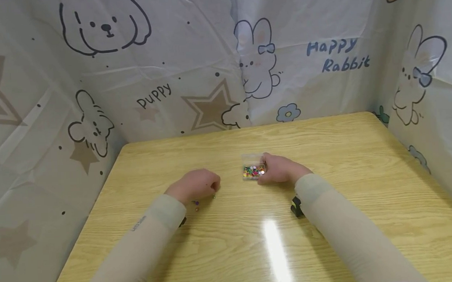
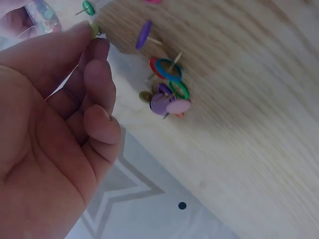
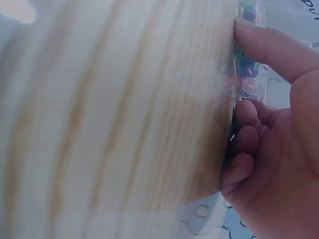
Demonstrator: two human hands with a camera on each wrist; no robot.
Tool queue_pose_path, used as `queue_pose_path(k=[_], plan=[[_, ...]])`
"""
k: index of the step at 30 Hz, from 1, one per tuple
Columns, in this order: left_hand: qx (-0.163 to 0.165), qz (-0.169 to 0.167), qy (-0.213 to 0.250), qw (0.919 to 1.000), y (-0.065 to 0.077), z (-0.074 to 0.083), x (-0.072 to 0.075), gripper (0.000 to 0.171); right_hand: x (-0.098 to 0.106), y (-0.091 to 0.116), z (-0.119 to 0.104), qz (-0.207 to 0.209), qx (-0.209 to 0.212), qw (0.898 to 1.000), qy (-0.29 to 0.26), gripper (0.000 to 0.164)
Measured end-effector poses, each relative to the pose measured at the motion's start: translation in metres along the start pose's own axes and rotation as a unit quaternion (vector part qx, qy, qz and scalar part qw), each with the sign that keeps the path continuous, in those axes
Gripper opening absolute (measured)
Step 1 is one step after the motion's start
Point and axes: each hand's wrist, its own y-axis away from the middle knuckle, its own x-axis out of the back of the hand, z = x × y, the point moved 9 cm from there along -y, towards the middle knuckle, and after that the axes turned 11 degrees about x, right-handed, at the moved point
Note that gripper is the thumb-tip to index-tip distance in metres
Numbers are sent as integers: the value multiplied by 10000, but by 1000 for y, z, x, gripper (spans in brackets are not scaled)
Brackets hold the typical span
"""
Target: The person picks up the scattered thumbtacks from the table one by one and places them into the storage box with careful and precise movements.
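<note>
Between thumb and index finger, my left hand (image 2: 55,109) pinches a yellow-green thumbtack (image 2: 95,32); the other fingers curl loosely. Just beside it on the table lies a small cluster of colourful thumbtacks (image 2: 160,105). A purple thumbtack (image 2: 144,35) and a green thumbtack (image 2: 88,7) lie apart from the cluster. In the head view my left hand (image 1: 197,184) is low over the table and hides part of the loose tacks. My right hand (image 1: 278,168) grips the right side of a small clear plastic box (image 1: 253,158), its lid raised, full of multicoloured thumbtacks (image 1: 251,172).
A light wood-grain table (image 1: 230,241) carries everything. Around its back and sides hangs a pale curtain (image 1: 199,54) with cartoon prints. A black band (image 1: 296,207) shows beneath the right wrist.
</note>
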Motion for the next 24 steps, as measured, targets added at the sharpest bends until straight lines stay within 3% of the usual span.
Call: queue_pose_path(k=[12, 18, 24], plan=[[-516, 388, -47, 9979, -13, 18, 5, 16, 1, -2, 3, 50, 1, 10000, 7, 60], [-736, 827, -101, 9938, -27, 39, 15, 21, 4, -2, 3, 72, -49, 10000, 32, 56], [-749, 1073, -56, 9914, -40, 59, 16, 17, 3, -4, 1, 108, 36, 9998, 158, 55]])
